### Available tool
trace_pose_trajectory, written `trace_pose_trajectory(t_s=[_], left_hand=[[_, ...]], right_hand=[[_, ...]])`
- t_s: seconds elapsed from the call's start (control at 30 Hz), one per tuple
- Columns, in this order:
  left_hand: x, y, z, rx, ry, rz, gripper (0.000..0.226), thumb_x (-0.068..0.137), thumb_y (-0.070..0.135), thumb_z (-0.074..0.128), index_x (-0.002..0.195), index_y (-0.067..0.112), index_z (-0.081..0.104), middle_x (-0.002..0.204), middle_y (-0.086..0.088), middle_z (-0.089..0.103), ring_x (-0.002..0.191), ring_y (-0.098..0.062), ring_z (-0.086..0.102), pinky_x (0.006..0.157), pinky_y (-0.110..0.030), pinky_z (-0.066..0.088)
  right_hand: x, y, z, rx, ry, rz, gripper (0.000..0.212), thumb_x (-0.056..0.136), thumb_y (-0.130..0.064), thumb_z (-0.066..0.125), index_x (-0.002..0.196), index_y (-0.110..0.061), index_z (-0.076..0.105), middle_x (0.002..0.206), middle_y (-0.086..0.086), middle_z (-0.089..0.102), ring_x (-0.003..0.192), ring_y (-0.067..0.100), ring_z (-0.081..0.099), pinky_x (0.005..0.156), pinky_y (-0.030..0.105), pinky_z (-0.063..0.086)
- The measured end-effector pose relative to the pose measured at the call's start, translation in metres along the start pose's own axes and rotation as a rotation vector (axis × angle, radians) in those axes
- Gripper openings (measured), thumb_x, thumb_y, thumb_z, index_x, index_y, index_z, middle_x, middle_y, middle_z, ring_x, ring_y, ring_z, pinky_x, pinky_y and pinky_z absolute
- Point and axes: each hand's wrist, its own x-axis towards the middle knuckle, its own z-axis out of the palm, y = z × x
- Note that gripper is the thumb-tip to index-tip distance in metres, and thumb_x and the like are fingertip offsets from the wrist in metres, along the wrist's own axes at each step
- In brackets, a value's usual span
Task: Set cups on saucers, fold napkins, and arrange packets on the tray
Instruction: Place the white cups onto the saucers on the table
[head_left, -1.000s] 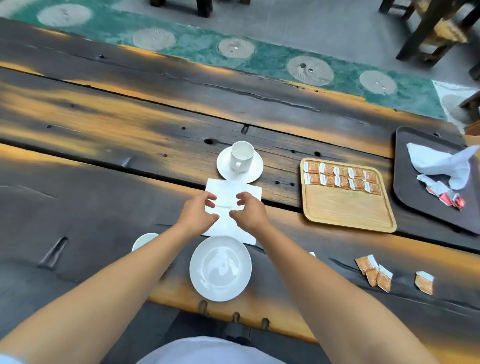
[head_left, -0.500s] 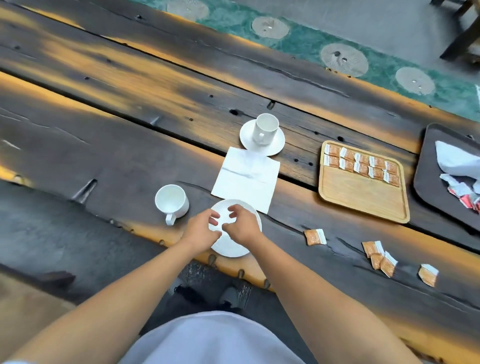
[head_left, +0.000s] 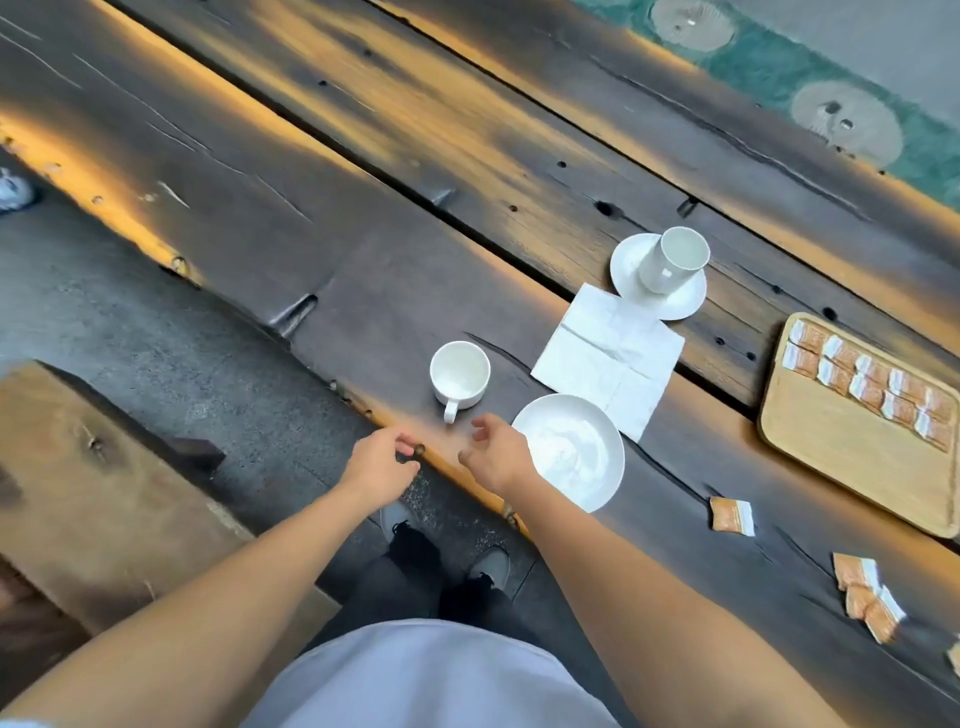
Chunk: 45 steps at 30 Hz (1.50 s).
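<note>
A white cup (head_left: 460, 375) stands alone on the dark wooden table (head_left: 322, 218), handle toward me. Just right of it lies an empty white saucer (head_left: 576, 457). My right hand (head_left: 496, 454) hovers open between the cup's handle and the saucer, touching neither. My left hand (head_left: 379, 467) is at the table's near edge, fingers loosely curled, holding nothing. A white napkin (head_left: 608, 358) lies flat beyond the saucer. Behind it a second cup (head_left: 672, 260) sits on its saucer (head_left: 685, 304). A wooden tray (head_left: 857, 457) at the right holds two rows of orange packets (head_left: 867, 387).
Loose orange packets lie on the table at the right: one (head_left: 732, 515) near the tray, several more (head_left: 867, 597) farther right. A wooden bench (head_left: 93, 478) stands at my left, and my shoes (head_left: 447, 556) show on the floor below the table edge.
Both hands left the napkin, passed over the empty saucer and drew back left toward the table edge near the lone cup. The view swung down and left.
</note>
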Motion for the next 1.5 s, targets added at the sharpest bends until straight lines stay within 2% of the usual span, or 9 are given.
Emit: trace_pose_trajectory(t_s=[0.2,0.33,0.47,0.6,0.77,0.97,1.1,1.33,1.5], left_hand=[[0.035,0.005,-0.029,-0.002,-0.01,0.033,0.028,0.086,0.005,0.066,0.112,0.015,0.063,0.11,-0.004,0.068,0.081,-0.022,0.064,0.084,-0.036,0.056],[0.059,0.02,-0.034,-0.005,-0.004,0.058,0.043,0.084,0.005,0.067,0.123,0.017,0.056,0.115,-0.004,0.065,0.09,-0.026,0.062,0.078,-0.033,0.051],[0.076,0.037,-0.033,0.019,-0.018,0.102,0.066,0.078,0.006,0.072,0.138,0.019,0.046,0.135,-0.006,0.057,0.118,-0.028,0.057,0.099,-0.04,0.045],[0.085,0.048,-0.027,0.018,-0.053,0.102,0.085,0.075,0.008,0.07,0.149,0.025,0.033,0.146,-0.009,0.046,0.135,-0.03,0.044,0.108,-0.042,0.039],[0.093,0.051,-0.021,0.044,-0.085,0.092,0.088,0.075,0.012,0.072,0.151,0.024,0.031,0.149,-0.005,0.048,0.137,-0.03,0.042,0.109,-0.038,0.038],[0.092,0.051,-0.011,-0.111,-0.099,0.064,0.084,0.071,0.012,0.076,0.142,0.042,0.041,0.139,0.01,0.056,0.129,-0.023,0.048,0.096,-0.029,0.039],[0.087,0.055,-0.007,-0.148,-0.046,0.062,0.072,0.073,0.012,0.072,0.134,0.042,0.049,0.132,0.011,0.06,0.123,-0.021,0.052,0.093,-0.03,0.041],[0.073,0.08,-0.005,-0.082,-0.034,0.139,0.08,0.067,0.009,0.075,0.134,0.043,0.048,0.133,0.013,0.06,0.125,-0.021,0.05,0.092,-0.027,0.039],[0.065,0.109,0.007,-0.05,-0.053,0.222,0.078,0.066,0.009,0.076,0.133,0.039,0.05,0.133,0.012,0.06,0.124,-0.022,0.053,0.099,-0.031,0.043]], right_hand=[[0.018,-0.018,0.0,0.018,0.087,0.04,0.035,0.091,-0.02,0.059,0.124,-0.01,0.057,0.12,0.011,0.068,0.114,0.031,0.061,0.09,0.03,0.045],[0.034,-0.022,-0.009,0.046,0.104,0.101,0.049,0.085,-0.013,0.06,0.133,-0.01,0.05,0.122,0.011,0.066,0.117,0.031,0.059,0.092,0.03,0.045],[0.047,-0.025,-0.014,0.071,0.166,0.094,0.054,0.079,-0.012,0.068,0.129,-0.011,0.047,0.119,0.012,0.065,0.111,0.033,0.06,0.078,0.028,0.041],[0.055,-0.029,-0.011,0.151,0.179,0.027,0.071,0.07,-0.014,0.08,0.133,-0.017,0.046,0.127,0.011,0.059,0.119,0.029,0.055,0.086,0.03,0.044],[0.059,-0.032,-0.006,0.264,0.097,-0.018,0.11,0.069,-0.013,0.085,0.156,-0.021,0.018,0.144,0.01,0.046,0.135,0.025,0.045,0.111,0.04,0.038],[0.053,-0.032,-0.001,0.511,0.031,-0.023,0.098,0.066,0.002,0.082,0.141,-0.032,0.03,0.126,-0.004,0.056,0.118,0.022,0.057,0.093,0.051,0.055],[0.049,-0.029,-0.001,0.57,0.058,-0.036,0.097,0.063,-0.004,0.089,0.138,-0.03,0.035,0.13,-0.004,0.057,0.122,0.02,0.057,0.103,0.043,0.049],[0.037,-0.02,-0.025,0.559,0.129,-0.126,0.094,0.064,0.001,0.086,0.141,-0.022,0.037,0.132,-0.002,0.058,0.123,0.021,0.056,0.105,0.04,0.045],[0.022,-0.006,-0.053,0.576,0.193,-0.188,0.075,0.056,0.005,0.083,0.11,-0.035,0.049,0.108,-0.017,0.056,0.098,0.004,0.058,0.08,0.01,0.046]])
